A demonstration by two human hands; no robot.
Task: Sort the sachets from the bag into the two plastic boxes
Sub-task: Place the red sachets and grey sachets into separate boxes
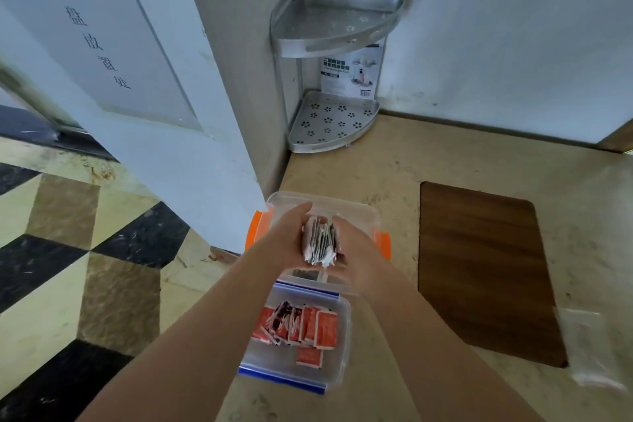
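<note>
Dark sachets point(320, 239) pressed between cupped left hand point(291, 233) and right hand point(352, 250), above orange-latched box point(373, 216).

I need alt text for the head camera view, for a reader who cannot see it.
Two hands, left and right, hold a bundle of dark sachets between them over a clear box with orange clips. Nearer the person, a clear box with blue clips holds red sachets. A brown mat lies to the right, and a metal corner rack stands against the wall.
</note>
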